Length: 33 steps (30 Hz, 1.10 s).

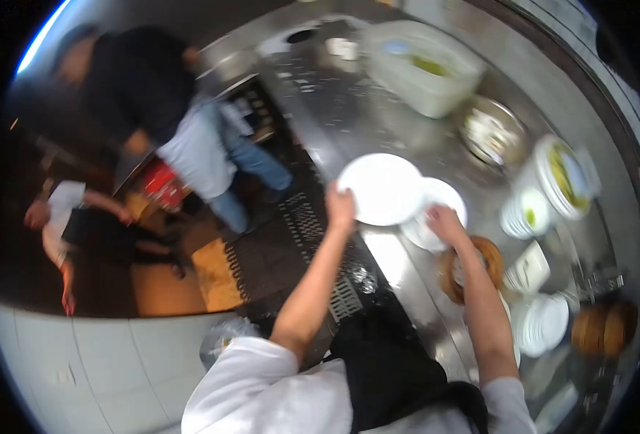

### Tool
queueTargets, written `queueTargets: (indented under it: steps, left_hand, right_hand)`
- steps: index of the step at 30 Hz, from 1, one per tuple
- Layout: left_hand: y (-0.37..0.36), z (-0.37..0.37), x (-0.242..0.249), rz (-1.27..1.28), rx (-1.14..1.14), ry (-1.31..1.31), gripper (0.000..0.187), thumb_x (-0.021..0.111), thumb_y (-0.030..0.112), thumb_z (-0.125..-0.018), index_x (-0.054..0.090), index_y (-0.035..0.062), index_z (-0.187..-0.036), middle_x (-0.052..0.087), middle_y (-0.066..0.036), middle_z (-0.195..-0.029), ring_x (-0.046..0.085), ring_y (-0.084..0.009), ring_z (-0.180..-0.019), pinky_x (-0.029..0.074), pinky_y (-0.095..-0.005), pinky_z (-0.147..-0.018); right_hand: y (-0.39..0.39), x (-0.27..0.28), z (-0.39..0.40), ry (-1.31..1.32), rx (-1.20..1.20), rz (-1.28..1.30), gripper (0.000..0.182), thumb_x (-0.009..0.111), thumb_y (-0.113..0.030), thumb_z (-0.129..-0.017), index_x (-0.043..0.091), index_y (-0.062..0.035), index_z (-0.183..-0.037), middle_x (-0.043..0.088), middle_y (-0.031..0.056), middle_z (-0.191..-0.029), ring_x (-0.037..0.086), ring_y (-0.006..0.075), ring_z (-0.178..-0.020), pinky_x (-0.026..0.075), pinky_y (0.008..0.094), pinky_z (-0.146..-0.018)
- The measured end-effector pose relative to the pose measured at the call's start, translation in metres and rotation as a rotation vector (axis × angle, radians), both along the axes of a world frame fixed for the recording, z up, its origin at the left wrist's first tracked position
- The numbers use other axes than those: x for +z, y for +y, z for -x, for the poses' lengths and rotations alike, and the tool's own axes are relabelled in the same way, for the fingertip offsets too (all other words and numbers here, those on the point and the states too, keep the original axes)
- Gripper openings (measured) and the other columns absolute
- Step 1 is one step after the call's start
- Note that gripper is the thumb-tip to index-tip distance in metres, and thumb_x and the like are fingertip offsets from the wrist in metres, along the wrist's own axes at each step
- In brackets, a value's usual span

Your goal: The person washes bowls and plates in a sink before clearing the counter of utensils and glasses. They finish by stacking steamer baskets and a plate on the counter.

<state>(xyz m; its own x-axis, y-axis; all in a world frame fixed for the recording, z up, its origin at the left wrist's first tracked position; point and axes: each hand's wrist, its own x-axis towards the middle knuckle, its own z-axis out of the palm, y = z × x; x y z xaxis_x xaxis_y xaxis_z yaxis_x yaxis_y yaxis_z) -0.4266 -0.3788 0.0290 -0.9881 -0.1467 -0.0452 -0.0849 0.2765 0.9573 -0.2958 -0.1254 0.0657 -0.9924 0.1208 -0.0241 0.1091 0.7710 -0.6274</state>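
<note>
My left hand [341, 205] grips the left rim of a large white plate [380, 188], its fingers closed on the edge. The plate is above the steel counter and overlaps a smaller white plate [444, 199] to its right. Over that smaller plate is my right hand [444, 223], with its fingers curled together; whether anything is between them is too blurred to tell. A round wooden item [490, 254] lies beneath my right forearm.
On the steel counter [334, 108] are a large tub [436, 94], a metal bowl [490, 130], white containers [526, 212], stacked white dishes [544, 324] and wooden items [603, 329]. Two people [139, 87] [81, 217] are at the left, beyond the floor drain grates [345, 298].
</note>
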Motion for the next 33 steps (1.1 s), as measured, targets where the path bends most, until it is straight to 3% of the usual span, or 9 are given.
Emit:
queueTargets:
  steps: [7,8,9,10,13,21,23,28,33]
  left_hand:
    - [0.012,-0.016,0.054,-0.159,-0.188,0.002,0.038,0.041,0.005,-0.087,0.046,-0.0066,-0.122,0.059,-0.019,-0.11,0.059,-0.0235,-0.099,0.046,-0.0327,-0.087]
    - [0.019,-0.018,0.052,-0.124,-0.252,0.031,0.038,0.041,0.007,-0.087,0.046,-0.0066,-0.123,0.059,-0.02,-0.11,0.059,-0.0242,-0.101,0.045,-0.0336,-0.088]
    - [0.03,-0.027,0.064,-0.073,-0.297,0.066,0.038,0.042,0.007,-0.088,0.046,-0.0067,-0.123,0.059,-0.021,-0.111,0.058,-0.0276,-0.103,0.044,-0.0354,-0.09]
    - [0.039,-0.026,0.064,0.031,-0.327,0.098,0.037,0.042,0.008,-0.088,0.046,-0.0065,-0.123,0.059,-0.022,-0.112,0.058,-0.0295,-0.103,0.044,-0.0366,-0.091]
    - [0.061,-0.017,0.039,0.104,-0.415,0.125,0.037,0.044,0.009,-0.089,0.046,-0.0062,-0.123,0.058,-0.026,-0.113,0.058,-0.0338,-0.104,0.043,-0.0392,-0.092]
    - [0.085,-0.019,0.012,0.146,-0.547,0.087,0.036,0.048,0.011,-0.088,0.049,-0.0028,-0.121,0.059,-0.028,-0.112,0.059,-0.0389,-0.102,0.045,-0.0426,-0.089]
    - [0.09,-0.025,0.033,0.277,-0.562,0.088,0.036,0.05,0.012,-0.086,0.05,-0.0022,-0.12,0.059,-0.028,-0.111,0.058,-0.0405,-0.103,0.044,-0.0436,-0.09]
    - [0.104,-0.008,0.015,0.522,-0.616,0.259,0.039,0.054,0.013,-0.082,0.053,0.0,-0.119,0.058,-0.027,-0.111,0.055,-0.0417,-0.105,0.043,-0.0448,-0.091]
    - [0.108,-0.014,0.022,0.753,-0.676,0.237,0.039,0.056,0.015,-0.082,0.054,-0.0008,-0.117,0.056,-0.024,-0.113,0.055,-0.04,-0.104,0.043,-0.0442,-0.091]
  right_hand:
    - [0.109,0.128,0.053,0.959,-0.785,0.008,0.032,0.064,-0.018,-0.079,0.057,-0.0009,-0.105,0.063,0.0203,-0.095,0.062,0.0356,-0.087,0.047,0.041,-0.078]
    - [0.144,0.12,0.071,0.712,-0.754,0.182,0.041,0.063,-0.017,-0.082,0.053,-0.0006,-0.118,0.064,0.0177,-0.104,0.062,0.0304,-0.089,0.048,0.0405,-0.078]
    - [0.15,0.144,0.066,0.368,-0.767,0.897,0.05,0.063,-0.017,-0.084,0.048,-0.0007,-0.129,0.062,0.0152,-0.112,0.061,0.0236,-0.091,0.049,0.0362,-0.077]
    - [0.169,0.149,0.064,0.34,-0.61,0.625,0.049,0.062,-0.019,-0.088,0.045,-0.0013,-0.131,0.056,0.0142,-0.123,0.061,0.0197,-0.09,0.05,0.0287,-0.079]
    - [0.151,0.172,0.03,0.687,-0.5,0.798,0.036,0.051,-0.012,-0.094,0.047,-0.0021,-0.129,0.058,0.01,-0.114,0.06,0.0164,-0.086,0.049,0.0257,-0.08]
    - [0.095,0.11,-0.103,0.334,-0.541,0.535,0.023,0.055,-0.016,-0.092,0.061,-0.0015,-0.11,0.065,0.0029,-0.091,0.061,0.0132,-0.084,0.049,0.0281,-0.075]
    - [0.067,0.087,-0.137,0.302,-0.489,0.233,0.026,0.06,-0.016,-0.086,0.062,-0.0005,-0.108,0.069,0.0108,-0.087,0.066,0.0222,-0.077,0.05,0.0311,-0.073]
    - [0.02,0.047,-0.173,-0.034,-0.437,-0.199,0.043,0.07,-0.02,-0.077,0.058,0.001,-0.113,0.06,0.0154,-0.104,0.057,0.0336,-0.101,0.047,0.0416,-0.088]
    - [0.009,0.061,-0.155,-0.229,-0.505,-0.268,0.064,0.077,-0.027,-0.068,0.051,0.0006,-0.119,0.05,0.0187,-0.117,0.049,0.0367,-0.111,0.043,0.0425,-0.093]
